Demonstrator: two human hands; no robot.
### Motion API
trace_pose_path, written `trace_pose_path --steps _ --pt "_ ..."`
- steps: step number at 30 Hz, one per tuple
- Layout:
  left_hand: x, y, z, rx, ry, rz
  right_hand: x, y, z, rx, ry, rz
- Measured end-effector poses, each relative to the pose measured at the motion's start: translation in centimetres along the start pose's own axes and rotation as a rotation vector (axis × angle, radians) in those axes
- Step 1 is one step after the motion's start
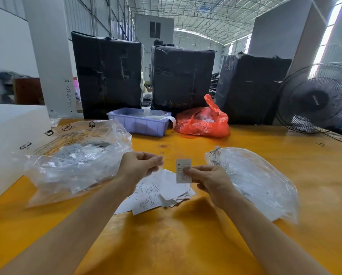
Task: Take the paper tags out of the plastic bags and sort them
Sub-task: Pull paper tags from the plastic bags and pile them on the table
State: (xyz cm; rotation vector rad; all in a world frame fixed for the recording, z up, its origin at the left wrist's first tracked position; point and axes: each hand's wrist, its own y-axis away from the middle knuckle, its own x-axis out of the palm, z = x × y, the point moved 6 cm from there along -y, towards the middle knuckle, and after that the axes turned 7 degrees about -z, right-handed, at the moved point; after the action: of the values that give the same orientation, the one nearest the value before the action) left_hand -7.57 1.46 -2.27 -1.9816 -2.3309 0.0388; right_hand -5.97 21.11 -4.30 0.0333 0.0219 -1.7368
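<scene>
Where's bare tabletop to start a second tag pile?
Free: the yellow wooden table near the edge between the forearms, and right of the red plastic bag toward the black fan. Crowded: the middle, with the loose white paper tags between two clear plastic bags.

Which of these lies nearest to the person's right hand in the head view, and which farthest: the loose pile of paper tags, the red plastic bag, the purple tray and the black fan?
From the right hand:
1. Pile of paper tags, just below and left of it.
2. Red plastic bag, straight behind it.
3. Purple tray, behind and to the left.
4. Black fan, far back at the right table edge.
</scene>
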Motion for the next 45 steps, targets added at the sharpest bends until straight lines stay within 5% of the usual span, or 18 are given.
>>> trace_pose_path --steps 3,8,11,15,21,34,45 --pt "0.6 0.4 -0.4 -0.018 0.011 0.098 0.4 0.3 0.8 -0.055 -0.063 0.022" --pt "2.1 1.8 -1.4 0.115 -0.189 0.320 1.5 1.3 2.5 -0.330 0.196 0.105" --pt "2.3 1.7 -1.5 0.180 -0.157 0.268 1.9 1.5 2.6 -0.304 0.132 0.133" --pt "2.0 1.3 -1.0 0.022 0.099 0.183 2.3 1.2 1.3 -0.032 -0.135 0.195" --pt "2.1 1.4 -0.2 -0.064 0.012 0.142 0.2 1.0 3.3 -0.142 -0.431 -0.069" --pt "2.9 1.8 -0.1 -0.095 0.001 0.212 0.8 1.7 4.8 -0.482 -0.024 -0.063" --pt "2.7 1.8 -0.1 -0.102 -0.009 0.225 0.5 2.0 5.0 -0.549 -0.001 -0.128"
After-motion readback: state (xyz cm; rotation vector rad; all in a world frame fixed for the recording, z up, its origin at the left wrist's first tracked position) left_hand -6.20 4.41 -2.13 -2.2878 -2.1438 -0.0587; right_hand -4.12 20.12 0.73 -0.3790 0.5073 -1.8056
